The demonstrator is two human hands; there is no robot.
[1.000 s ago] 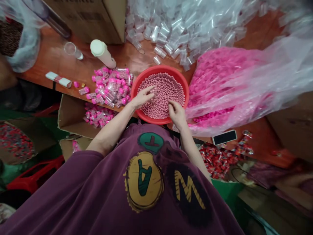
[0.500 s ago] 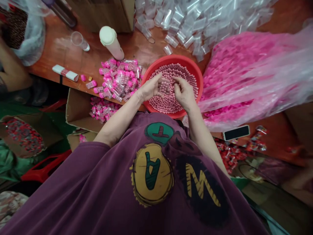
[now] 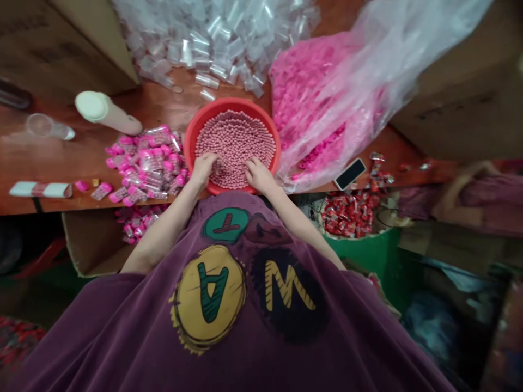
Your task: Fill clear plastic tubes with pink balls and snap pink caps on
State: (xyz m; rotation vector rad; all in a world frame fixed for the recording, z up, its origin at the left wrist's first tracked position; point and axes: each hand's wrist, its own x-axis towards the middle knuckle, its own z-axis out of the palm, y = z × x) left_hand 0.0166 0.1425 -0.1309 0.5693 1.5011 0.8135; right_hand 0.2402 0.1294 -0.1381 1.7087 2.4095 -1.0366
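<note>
A red basin [image 3: 188, 146] of small pink beads [image 3: 235, 139] stands at the table's front edge, close against my body. Over its left side, my left hand [image 3: 203, 167] is curled with fingers closed around a small clear plastic bottle [image 3: 216, 163]; the bottle's outline barely shows against the beads. My right hand [image 3: 258, 173] rests at the basin's right side, fingers apart and their tips touching the beads. Left of the basin lies a heap of bead-filled bottles with pink caps [image 3: 147, 163].
Empty clear bottles [image 3: 212, 43] are piled behind the basin. A plastic bag of pink caps [image 3: 306, 81] lies right, near a phone [image 3: 350, 174]. A pale tumbler [image 3: 106, 111] and cardboard box [image 3: 81, 49] stand left. Below are a carton [image 3: 93, 239] and red packets [image 3: 347, 212].
The view has swung right, so the table's things appear farther left. Both hands have moved lower and wider apart in the basin. The right fingers have opened from a pinch onto the beads.
</note>
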